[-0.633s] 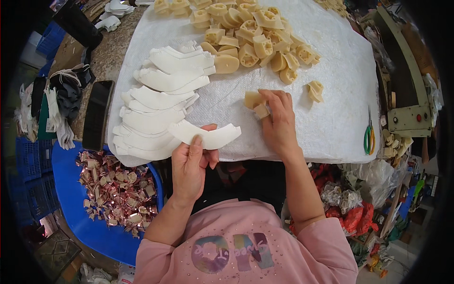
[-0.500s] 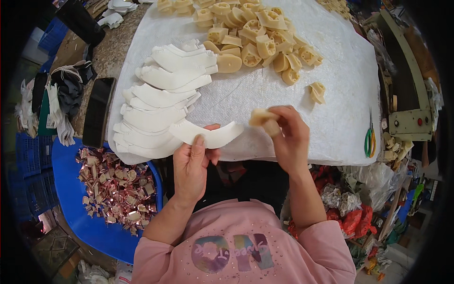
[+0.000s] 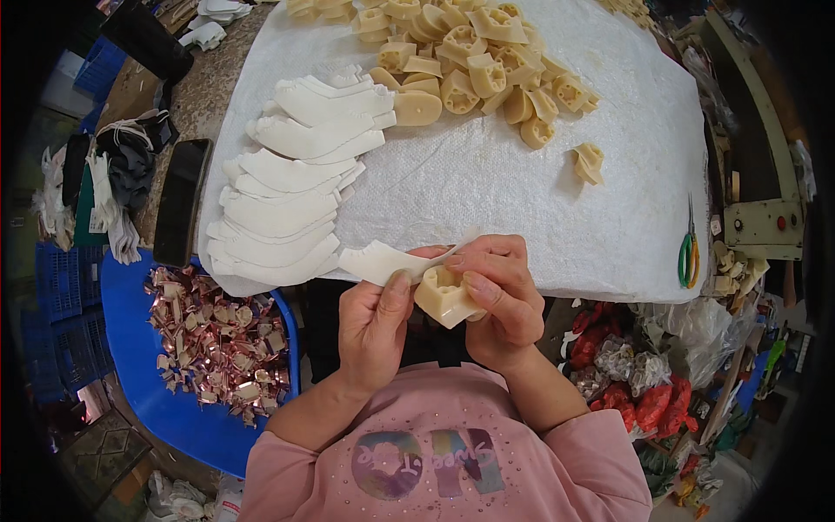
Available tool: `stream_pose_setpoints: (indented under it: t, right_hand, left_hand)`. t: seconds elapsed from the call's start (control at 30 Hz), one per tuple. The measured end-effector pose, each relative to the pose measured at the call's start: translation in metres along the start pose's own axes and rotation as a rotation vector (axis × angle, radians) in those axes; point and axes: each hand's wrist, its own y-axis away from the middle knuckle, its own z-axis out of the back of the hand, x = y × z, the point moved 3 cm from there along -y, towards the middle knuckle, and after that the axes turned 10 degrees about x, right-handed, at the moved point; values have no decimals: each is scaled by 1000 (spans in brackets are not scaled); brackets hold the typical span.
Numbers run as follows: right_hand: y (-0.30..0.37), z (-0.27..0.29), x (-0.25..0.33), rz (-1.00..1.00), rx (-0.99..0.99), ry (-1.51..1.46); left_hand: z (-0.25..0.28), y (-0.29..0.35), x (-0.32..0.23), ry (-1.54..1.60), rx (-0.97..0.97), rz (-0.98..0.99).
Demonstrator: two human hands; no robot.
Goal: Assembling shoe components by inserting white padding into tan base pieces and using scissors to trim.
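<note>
My left hand (image 3: 379,326) pinches a white curved cover strip (image 3: 380,262) between thumb and fingers. In my right hand (image 3: 509,300) is a beige plastic shoe heel (image 3: 445,300), its hollow ribbed side turned up. The two meet in front of my chest, at the near edge of the table; the strip's right end runs behind the heel by my right fingers. To the left, several white cover strips (image 3: 283,209) lie overlapped in a row. Farther off is a pile of beige heels (image 3: 470,61), and one single heel (image 3: 588,163) sits apart at the right.
A white woven sheet (image 3: 487,183) covers the table. Green-and-yellow-handled scissors (image 3: 688,259) lie at its right edge, a dark phone (image 3: 183,202) at the left. Below left stands a blue tub (image 3: 143,374) of shiny pinkish pieces (image 3: 226,335). Red plastic bags (image 3: 652,407) are at lower right.
My right hand has brought the heel left and down to the strip in my left hand. The left hand has shifted right and nearer my body, and the strip now touches the heel.
</note>
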Motion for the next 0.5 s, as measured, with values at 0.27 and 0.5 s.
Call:
stream_pose_setpoints:
  t: [0.27,0.5]
  right_hand:
    - [2,-1,-1,-7,-24,119]
    - [4,-6,-8,22,-49,185]
  left_hand:
    - [0,8,-2,-321,39,77]
    - [2,7,-3,-535,11,-31]
